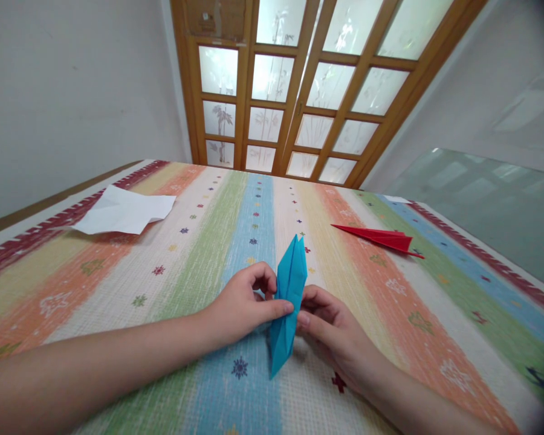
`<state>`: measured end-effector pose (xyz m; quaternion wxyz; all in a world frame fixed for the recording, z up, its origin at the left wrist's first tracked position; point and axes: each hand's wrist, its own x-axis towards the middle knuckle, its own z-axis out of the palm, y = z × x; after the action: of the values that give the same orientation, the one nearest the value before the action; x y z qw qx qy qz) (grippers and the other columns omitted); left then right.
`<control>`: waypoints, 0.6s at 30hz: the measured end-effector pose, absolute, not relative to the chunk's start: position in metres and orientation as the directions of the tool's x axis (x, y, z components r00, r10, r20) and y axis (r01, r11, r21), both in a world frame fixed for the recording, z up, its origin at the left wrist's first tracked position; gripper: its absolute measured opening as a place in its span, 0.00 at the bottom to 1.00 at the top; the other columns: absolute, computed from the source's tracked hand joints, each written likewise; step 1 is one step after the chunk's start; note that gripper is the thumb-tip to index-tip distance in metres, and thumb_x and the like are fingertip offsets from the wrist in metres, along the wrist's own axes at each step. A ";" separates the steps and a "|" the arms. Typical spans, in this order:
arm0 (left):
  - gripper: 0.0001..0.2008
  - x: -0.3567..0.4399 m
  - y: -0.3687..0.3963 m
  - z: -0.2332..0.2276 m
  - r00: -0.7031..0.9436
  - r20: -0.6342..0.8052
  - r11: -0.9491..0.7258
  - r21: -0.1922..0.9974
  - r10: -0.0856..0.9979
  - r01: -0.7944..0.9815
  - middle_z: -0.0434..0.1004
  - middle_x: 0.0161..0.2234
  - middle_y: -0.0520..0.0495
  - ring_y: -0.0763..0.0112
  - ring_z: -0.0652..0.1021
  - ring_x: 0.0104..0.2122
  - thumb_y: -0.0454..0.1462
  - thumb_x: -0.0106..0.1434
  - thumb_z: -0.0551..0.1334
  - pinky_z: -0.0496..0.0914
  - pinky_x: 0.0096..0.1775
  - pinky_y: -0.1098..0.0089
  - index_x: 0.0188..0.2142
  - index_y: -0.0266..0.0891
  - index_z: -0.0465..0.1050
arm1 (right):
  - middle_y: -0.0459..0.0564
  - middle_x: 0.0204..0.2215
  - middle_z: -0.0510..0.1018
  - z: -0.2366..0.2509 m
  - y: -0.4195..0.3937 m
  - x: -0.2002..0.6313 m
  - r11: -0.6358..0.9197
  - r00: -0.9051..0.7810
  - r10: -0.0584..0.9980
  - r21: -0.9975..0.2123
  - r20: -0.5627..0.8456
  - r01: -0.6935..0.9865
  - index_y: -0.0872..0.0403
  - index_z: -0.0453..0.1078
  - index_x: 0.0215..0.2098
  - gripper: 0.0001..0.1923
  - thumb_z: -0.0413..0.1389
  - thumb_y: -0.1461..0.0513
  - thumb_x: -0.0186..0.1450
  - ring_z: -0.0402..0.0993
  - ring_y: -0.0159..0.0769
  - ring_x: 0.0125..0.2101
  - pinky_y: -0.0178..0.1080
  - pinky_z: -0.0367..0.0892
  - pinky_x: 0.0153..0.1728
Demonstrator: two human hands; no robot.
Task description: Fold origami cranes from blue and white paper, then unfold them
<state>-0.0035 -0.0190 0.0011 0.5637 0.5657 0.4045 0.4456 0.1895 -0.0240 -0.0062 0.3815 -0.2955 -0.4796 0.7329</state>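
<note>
while the left hand (pixel 240 305) and right hand (pixel 330 329) are both pinching the long blue folded paper diamond (pixel 289 302) at nine and three o'clock, uneven squeezing is risking a crooked crease or torn tip.

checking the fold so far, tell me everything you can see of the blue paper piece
The blue paper piece is a long, narrow folded diamond of plain paper with a crease down its middle. Its far end splits into two points; its near end tapers to one point just above the striped tablecloth. It stands tilted, pinched at its middle between the left hand and the right hand.
</note>
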 end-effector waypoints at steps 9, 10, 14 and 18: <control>0.20 -0.003 -0.023 0.006 0.298 0.066 -0.053 0.997 0.952 -0.052 0.64 0.27 0.57 0.77 0.65 0.25 0.40 0.53 0.74 0.60 0.27 0.74 0.31 0.40 0.61 | 0.51 0.42 0.80 -0.006 -0.026 0.188 -0.216 -0.581 0.814 -0.925 0.008 -0.314 0.50 0.72 0.44 0.12 0.66 0.58 0.63 0.79 0.35 0.37 0.39 0.73 0.41; 0.21 -0.003 -0.023 0.006 0.298 0.070 -0.055 0.997 0.952 -0.057 0.64 0.26 0.58 0.78 0.64 0.25 0.40 0.53 0.74 0.59 0.27 0.74 0.32 0.40 0.61 | 0.50 0.42 0.80 -0.006 -0.026 0.188 -0.217 -0.584 0.812 -0.923 0.011 -0.318 0.50 0.72 0.45 0.12 0.65 0.59 0.64 0.79 0.35 0.37 0.39 0.73 0.41; 0.24 -0.003 -0.026 0.005 0.308 0.064 -0.028 0.992 0.949 -0.120 0.65 0.28 0.59 0.77 0.67 0.26 0.39 0.53 0.75 0.62 0.28 0.75 0.37 0.42 0.59 | 0.51 0.42 0.81 -0.007 -0.027 0.188 -0.225 -0.595 0.804 -0.918 0.015 -0.327 0.50 0.72 0.45 0.13 0.66 0.58 0.64 0.79 0.36 0.39 0.40 0.73 0.42; 0.26 -0.004 -0.029 0.001 0.293 0.077 -0.056 0.995 0.953 -0.078 0.66 0.28 0.59 0.77 0.68 0.26 0.41 0.55 0.74 0.62 0.27 0.75 0.44 0.44 0.59 | 0.52 0.44 0.80 -0.011 -0.026 0.189 -0.242 -0.615 0.788 -0.909 0.020 -0.339 0.50 0.72 0.47 0.13 0.64 0.59 0.65 0.79 0.35 0.39 0.41 0.73 0.44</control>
<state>-0.0037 -0.0286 0.0014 0.5691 0.5682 0.3850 0.4529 0.1894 -0.0258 -0.0111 0.3738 -0.2293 -0.4892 0.7539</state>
